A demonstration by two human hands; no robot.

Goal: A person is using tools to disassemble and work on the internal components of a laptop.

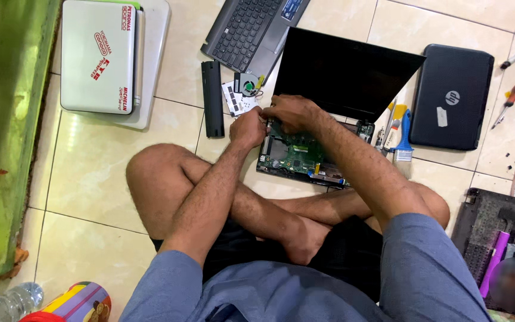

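I sit cross-legged on a tiled floor with an opened laptop [305, 158] in front of me; its green circuit board is bare and its black screen [347, 71] stands tilted up behind. My left hand [248, 126] rests with curled fingers at the board's near left corner. My right hand [293, 112] presses down on the board's far left edge, fingers bent. Whether either hand pinches a small part, I cannot tell. A small cooling fan [247, 85] lies just beyond the hands.
A long black battery [213, 98] lies left of the laptop. A white laptop [98, 56] rests far left, a grey laptop [251, 30] at the top, a closed black one [453, 95] right. A blue brush [405, 137], screwdrivers [511, 98] and a keyboard frame [496, 232] lie right.
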